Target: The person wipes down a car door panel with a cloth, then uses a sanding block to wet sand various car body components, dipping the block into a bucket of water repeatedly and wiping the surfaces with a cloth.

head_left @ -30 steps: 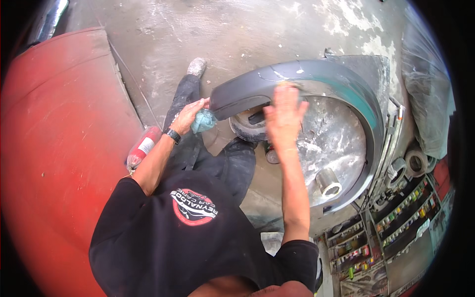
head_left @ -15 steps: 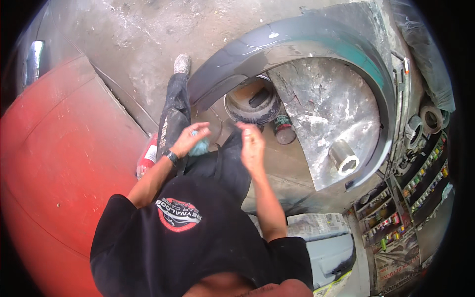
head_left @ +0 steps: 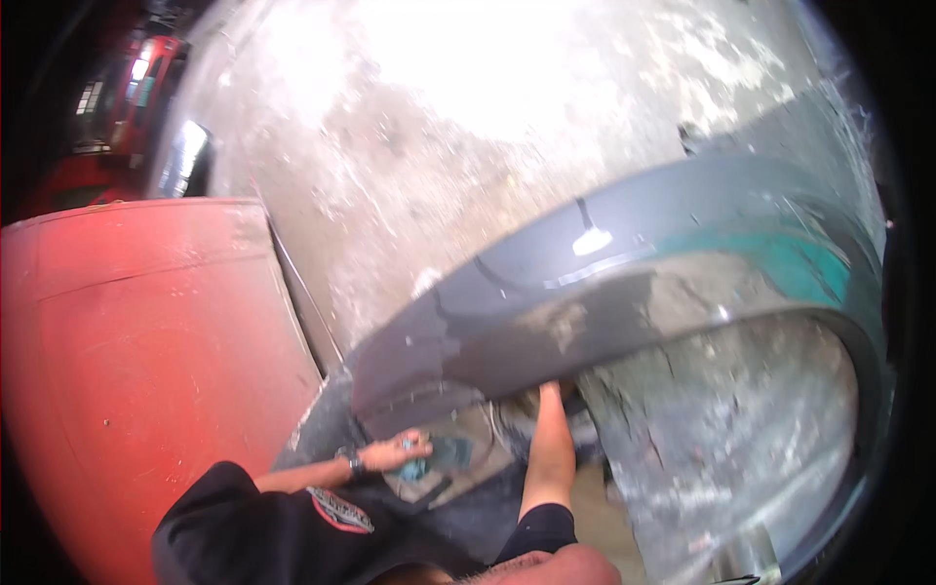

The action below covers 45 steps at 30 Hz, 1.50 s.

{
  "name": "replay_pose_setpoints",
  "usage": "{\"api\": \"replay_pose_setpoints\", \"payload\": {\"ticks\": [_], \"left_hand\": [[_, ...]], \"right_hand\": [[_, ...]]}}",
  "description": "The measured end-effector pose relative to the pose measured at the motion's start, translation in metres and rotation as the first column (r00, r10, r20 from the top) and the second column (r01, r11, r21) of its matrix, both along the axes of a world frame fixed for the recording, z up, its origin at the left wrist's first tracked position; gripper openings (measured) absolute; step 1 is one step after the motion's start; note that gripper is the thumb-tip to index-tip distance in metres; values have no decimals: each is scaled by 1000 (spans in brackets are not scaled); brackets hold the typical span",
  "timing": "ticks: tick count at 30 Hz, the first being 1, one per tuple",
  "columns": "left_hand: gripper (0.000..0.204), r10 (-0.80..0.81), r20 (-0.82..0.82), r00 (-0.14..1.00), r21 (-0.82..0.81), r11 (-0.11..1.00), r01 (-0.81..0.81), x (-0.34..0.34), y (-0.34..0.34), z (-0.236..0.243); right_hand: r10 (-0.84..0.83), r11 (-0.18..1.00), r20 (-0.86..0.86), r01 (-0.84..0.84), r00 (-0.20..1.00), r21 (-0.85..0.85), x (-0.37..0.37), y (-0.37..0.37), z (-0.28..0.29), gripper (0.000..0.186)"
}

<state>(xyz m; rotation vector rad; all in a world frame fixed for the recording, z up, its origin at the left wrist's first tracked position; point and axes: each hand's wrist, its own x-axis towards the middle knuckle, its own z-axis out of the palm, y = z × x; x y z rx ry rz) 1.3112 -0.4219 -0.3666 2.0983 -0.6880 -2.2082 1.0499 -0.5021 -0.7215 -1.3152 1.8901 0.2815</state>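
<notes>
A glossy dark grey arched car panel, with wet-looking streaks and teal reflections on its right, spans the middle and right. My left hand is closed on a light blue cloth just below the panel's left end. My right hand reaches under the lower edge of the panel, toward the shadowed bucket-like container partly seen there; its fingers are hidden. Inside the arch lies a stained sheet-like grey surface, with a metal cylinder at the bottom.
A red car body panel fills the left, with a thin line or rod along its right side. Beyond it are a shiny metal piece and red objects. Stained concrete floor stretches behind the grey panel.
The view has shifted and tilted toward the grey panel, which now looks larger and lower. My right hand left the panel's top face and has moved under its lower edge.
</notes>
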Motion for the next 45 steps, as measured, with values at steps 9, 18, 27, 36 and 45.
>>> {"api": "replay_pose_setpoints", "payload": {"ticks": [9, 18, 27, 36, 45], "left_hand": [[26, 4, 57, 998, 42, 999, -7, 34, 43, -32], [20, 40, 3, 999, -129, 991, -39, 22, -15, 18], [17, 151, -77, 986, -73, 985, -157, -24, -47, 48], [19, -100, 34, 994, -102, 989, 103, -61, -57, 34], [58, -229, 178, 957, -210, 941, 264, -144, -124, 19]], "right_hand": [[-87, 991, 50, 81, 995, 109, 40, -22, -62, 28], [-822, 444, 567, 679, 50, 584, -13, 17, 87, 27], [-669, 142, 498, 563, -551, 814, -57, 19, 241, 23], [-867, 2, 383, 769, -317, 639, -67, 28, 234, 20], [-901, 110, 392, 773, -188, 624, -43, 5, 316, 20]]}}
